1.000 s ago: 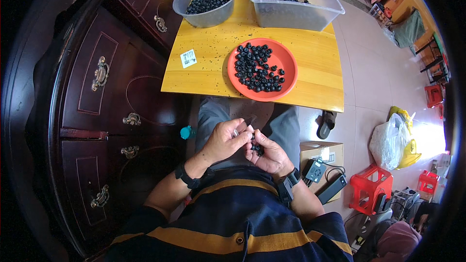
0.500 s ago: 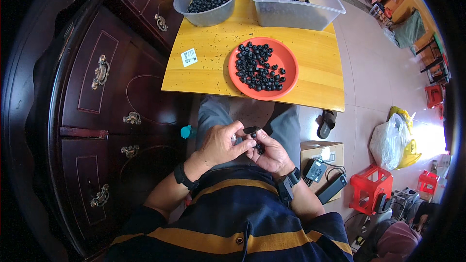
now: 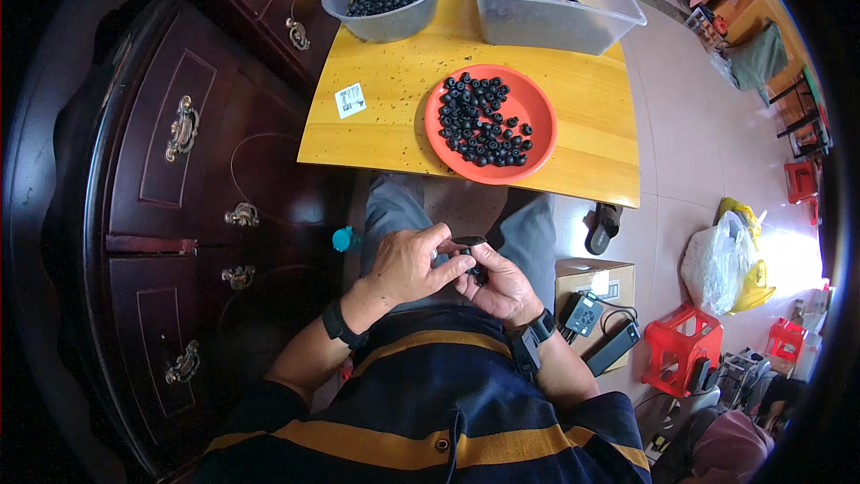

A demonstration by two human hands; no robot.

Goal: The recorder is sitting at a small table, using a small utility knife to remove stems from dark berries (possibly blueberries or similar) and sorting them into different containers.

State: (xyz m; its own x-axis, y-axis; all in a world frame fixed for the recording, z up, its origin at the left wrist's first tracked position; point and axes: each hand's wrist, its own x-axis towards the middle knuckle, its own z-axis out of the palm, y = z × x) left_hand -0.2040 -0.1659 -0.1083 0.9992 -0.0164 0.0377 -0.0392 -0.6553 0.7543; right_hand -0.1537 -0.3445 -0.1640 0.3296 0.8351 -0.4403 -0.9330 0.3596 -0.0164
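Over my lap, my left hand (image 3: 408,264) and my right hand (image 3: 500,285) meet and together pinch a small black part (image 3: 469,242). The left thumb and fingers close on it from the left. My right hand cups under it and grips more small black pieces; most of them are hidden by the fingers. On the yellow wooden table (image 3: 385,116) ahead of my knees sits an orange plate (image 3: 537,116) with many small black round parts (image 3: 479,121).
A round clear bowl (image 3: 385,22) and a rectangular clear tub (image 3: 555,27), both holding black parts, stand at the table's far edge. A dark wooden cabinet (image 3: 179,188) with brass handles is on my left. A cardboard box (image 3: 587,282), chargers, red stools and bags lie on the floor at right.
Both hands stay together over my lap. The fingers have shifted slightly around the small black part; nothing was picked up or put down.
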